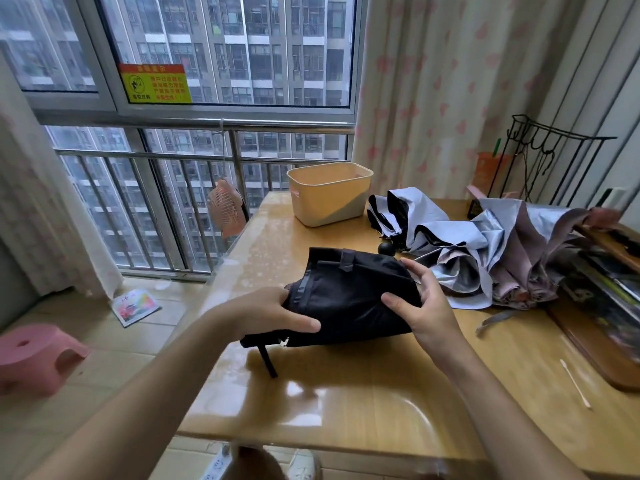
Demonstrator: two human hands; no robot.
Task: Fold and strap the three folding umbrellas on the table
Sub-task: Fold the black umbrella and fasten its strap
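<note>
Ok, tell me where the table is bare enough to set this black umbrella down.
Bare table lies along the near edge, in front of the black umbrella, and left of the beige bin. The right side is crowded: loose umbrellas, wooden tray, cotton swab.

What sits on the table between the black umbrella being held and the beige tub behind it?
Nothing: the head view shows only bare tabletop between the black umbrella and the beige tub.

Soft, overcast daylight enters through the window point(221, 64) at 11 o'clock. You get glare patches on the worktop point(346, 403) at 6 o'clock, a faint shadow beneath the black umbrella point(349, 299). Wide-angle bending at edges; lower corners soft.
</note>
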